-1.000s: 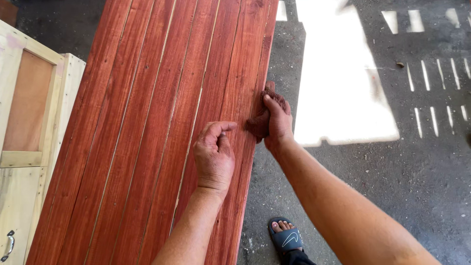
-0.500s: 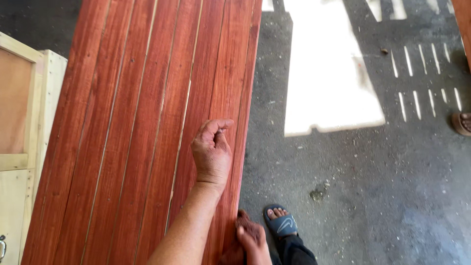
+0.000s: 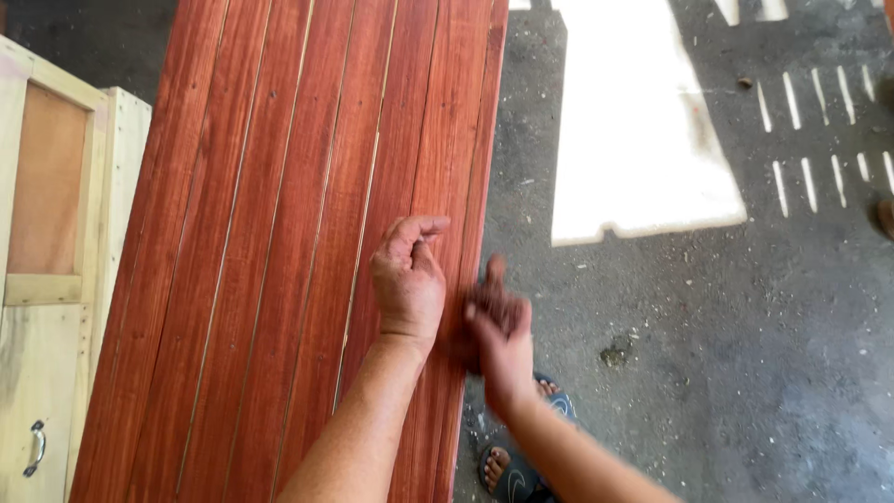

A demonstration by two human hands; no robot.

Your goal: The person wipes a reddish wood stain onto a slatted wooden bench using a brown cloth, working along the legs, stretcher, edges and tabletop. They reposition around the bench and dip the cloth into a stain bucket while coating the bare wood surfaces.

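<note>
Your bare arms and sandalled feet

Your hands, left (image 3: 408, 279) and right (image 3: 498, 326), carry no gloves, rings or watch, and both forearms are unsleeved. On your feet you wear dark open-toed sandals (image 3: 507, 470) with broad straps, toes showing.

left hand (image 3: 408, 279) rests on red planks (image 3: 279, 233); blurred right hand (image 3: 498, 326) at their edge

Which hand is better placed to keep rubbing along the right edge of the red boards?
Probably the right hand: it is at the outer edge of the red boards, gripping a dark pad. The left hand rests flat further in on top.
</note>
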